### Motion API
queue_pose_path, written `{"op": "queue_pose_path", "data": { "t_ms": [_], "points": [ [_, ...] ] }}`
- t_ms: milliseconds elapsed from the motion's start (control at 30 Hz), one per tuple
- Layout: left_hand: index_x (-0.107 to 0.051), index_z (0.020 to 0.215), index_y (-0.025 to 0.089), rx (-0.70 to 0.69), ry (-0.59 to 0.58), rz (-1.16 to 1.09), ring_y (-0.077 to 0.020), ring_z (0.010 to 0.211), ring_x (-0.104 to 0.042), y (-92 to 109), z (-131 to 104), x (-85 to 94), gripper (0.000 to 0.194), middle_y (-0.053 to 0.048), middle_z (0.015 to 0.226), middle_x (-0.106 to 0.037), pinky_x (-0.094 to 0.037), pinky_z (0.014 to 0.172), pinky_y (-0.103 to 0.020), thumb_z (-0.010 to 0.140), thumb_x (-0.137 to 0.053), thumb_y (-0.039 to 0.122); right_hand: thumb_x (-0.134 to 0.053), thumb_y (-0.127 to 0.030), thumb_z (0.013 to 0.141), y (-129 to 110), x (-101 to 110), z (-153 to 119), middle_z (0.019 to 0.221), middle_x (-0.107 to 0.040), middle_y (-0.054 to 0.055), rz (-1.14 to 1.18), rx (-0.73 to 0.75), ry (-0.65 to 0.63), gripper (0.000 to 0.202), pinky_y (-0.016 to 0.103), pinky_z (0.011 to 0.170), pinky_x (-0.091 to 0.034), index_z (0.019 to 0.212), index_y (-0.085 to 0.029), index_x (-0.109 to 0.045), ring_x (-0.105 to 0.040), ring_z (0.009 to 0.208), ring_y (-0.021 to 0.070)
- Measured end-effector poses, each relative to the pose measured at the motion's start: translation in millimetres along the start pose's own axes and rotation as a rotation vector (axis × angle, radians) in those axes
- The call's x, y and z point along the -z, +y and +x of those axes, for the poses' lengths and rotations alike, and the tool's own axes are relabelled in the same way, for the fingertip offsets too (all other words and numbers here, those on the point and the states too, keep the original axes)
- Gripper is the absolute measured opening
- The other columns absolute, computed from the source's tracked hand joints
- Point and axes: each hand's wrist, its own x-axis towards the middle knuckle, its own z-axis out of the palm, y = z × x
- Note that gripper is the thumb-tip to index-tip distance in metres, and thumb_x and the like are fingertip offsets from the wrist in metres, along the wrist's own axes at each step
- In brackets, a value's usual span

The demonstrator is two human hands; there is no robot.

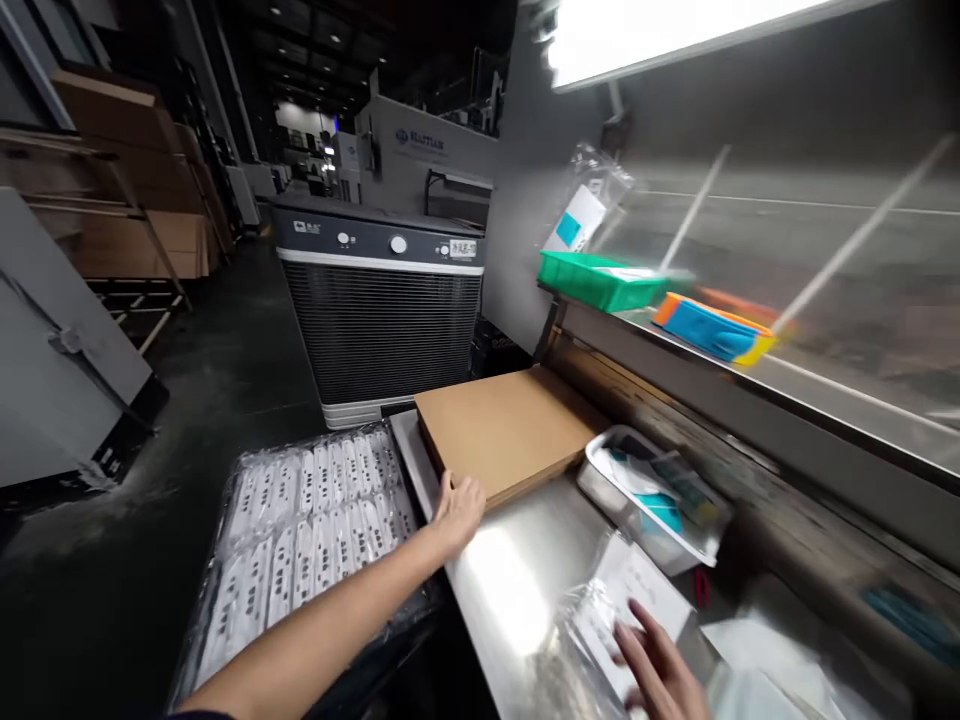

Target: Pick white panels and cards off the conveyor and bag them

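My left hand (459, 512) reaches out to the near left corner of a stack of flat brown cardboard sheets (510, 425), its fingers closed on the corner. How many sheets it grips is hidden. Low on the right, my right hand (660, 668) has its fingers apart and holds nothing I can see. It hovers over or beside white printed papers (637, 580) and a clear plastic bag (577, 640), partly blurred; whether it touches them I cannot tell. Between the cardboard and the papers stands a white plastic bin (607, 490) with papers and teal pieces inside.
Left of the metal bench (502, 570), a plastic-lined container (240, 570) holds rows of white parts. A shelf above carries a green tray (592, 282) and a blue-orange bin (709, 325). Behind the bench stands a large air cooler (382, 320). Cardboard fills a rack (135, 240) at far left.
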Motion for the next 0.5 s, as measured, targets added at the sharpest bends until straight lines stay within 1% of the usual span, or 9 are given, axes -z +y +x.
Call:
{"op": "queue_pose_path", "data": {
  "t_ms": [67, 100, 167, 200, 233, 300, 367, 433, 500],
  "points": [
    [-0.059, 0.080, 0.018, -0.041, -0.029, -0.064, -0.0201, 0.100, -0.048, -14, -19, 2.7, 0.023, -0.005, 0.094, -0.060, -0.005, 0.108, -0.051, 0.076, -0.041, 0.003, -0.065, -0.065, 0.056, -24, -77, 13, 0.100, -0.062, 0.010, 0.245, -0.204, -0.146, 0.078, 0.028, 0.055, -0.049, 0.116, -0.018, -0.050, -0.060, 0.094, 0.0267],
    [-0.059, 0.078, 0.019, -0.049, -0.044, -0.107, -0.0187, 0.098, -0.049, -21, -25, 6.7, 0.022, -0.004, 0.090, -0.060, -0.007, 0.108, -0.048, 0.077, -0.043, 0.005, -0.068, -0.064, 0.054, -31, -109, 21, 0.103, -0.062, 0.012, 0.322, -0.304, -0.201, 0.080, 0.029, 0.059, -0.051, 0.115, -0.017, -0.049, -0.059, 0.098, 0.0273],
    [-0.060, 0.080, 0.021, -0.012, -0.043, -0.209, -0.0177, 0.098, -0.050, -39, -28, 17.2, 0.012, -0.001, 0.088, -0.060, -0.014, 0.108, -0.043, 0.077, -0.051, 0.014, -0.069, -0.063, 0.054, -39, -154, 37, 0.105, -0.060, 0.014, 0.360, -0.412, -0.263, 0.081, 0.033, 0.067, -0.052, 0.114, -0.013, -0.048, -0.058, 0.100, 0.0276],
    [-0.061, 0.086, 0.022, 0.042, -0.019, -0.265, -0.0182, 0.100, -0.049, -49, -25, 22.3, 0.010, -0.001, 0.092, -0.060, -0.018, 0.107, -0.043, 0.077, -0.055, 0.021, -0.065, -0.066, 0.057, -42, -169, 44, 0.104, -0.060, 0.015, 0.284, -0.376, -0.248, 0.081, 0.035, 0.069, -0.052, 0.114, -0.012, -0.047, -0.059, 0.098, 0.0275],
    [-0.060, 0.093, 0.023, 0.123, 0.018, -0.323, -0.0191, 0.102, -0.049, -61, -18, 26.6, 0.016, -0.002, 0.098, -0.059, -0.022, 0.104, -0.043, 0.078, -0.057, 0.027, -0.059, -0.068, 0.061, -44, -180, 50, 0.105, -0.059, 0.016, 0.158, -0.283, -0.199, 0.080, 0.037, 0.072, -0.052, 0.115, -0.010, -0.046, -0.059, 0.098, 0.0280],
    [-0.054, 0.106, 0.020, 0.334, 0.103, -0.454, -0.0203, 0.100, -0.051, -86, -1, 31.5, 0.029, -0.006, 0.107, -0.056, -0.035, 0.095, -0.044, 0.083, -0.052, 0.036, -0.052, -0.069, 0.067, -52, -197, 59, 0.112, -0.055, 0.019, -0.146, -0.005, -0.055, 0.080, 0.043, 0.083, -0.046, 0.118, -0.008, -0.045, -0.054, 0.105, 0.0315],
    [-0.053, 0.108, 0.016, 0.538, 0.146, -0.610, -0.0175, 0.087, -0.056, -109, 12, 30.7, 0.031, -0.007, 0.101, -0.058, -0.046, 0.080, -0.039, 0.088, -0.045, 0.038, -0.052, -0.067, 0.069, -64, -217, 63, 0.119, -0.049, 0.022, -0.477, 0.323, 0.027, 0.080, 0.046, 0.093, -0.038, 0.122, -0.007, -0.043, -0.044, 0.115, 0.0359],
    [-0.055, 0.102, 0.013, 0.670, 0.147, -0.777, -0.0137, 0.075, -0.058, -125, 16, 25.2, 0.030, -0.004, 0.091, -0.060, -0.050, 0.068, -0.032, 0.089, -0.045, 0.039, -0.054, -0.060, 0.073, -77, -245, 63, 0.120, -0.048, 0.023, -0.787, 0.590, -0.030, 0.079, 0.047, 0.092, -0.036, 0.128, -0.006, -0.039, -0.043, 0.115, 0.0376],
    [-0.056, 0.100, 0.013, 0.741, 0.152, -0.918, -0.0125, 0.072, -0.059, -132, 10, 19.6, 0.031, -0.004, 0.089, -0.061, -0.050, 0.065, -0.030, 0.088, -0.047, 0.040, -0.051, -0.044, 0.079, -88, -275, 59, 0.110, -0.054, 0.023, -1.081, 0.783, -0.096, 0.067, 0.045, 0.083, -0.041, 0.130, -0.002, -0.036, -0.050, 0.105, 0.0362]
  ]
}}
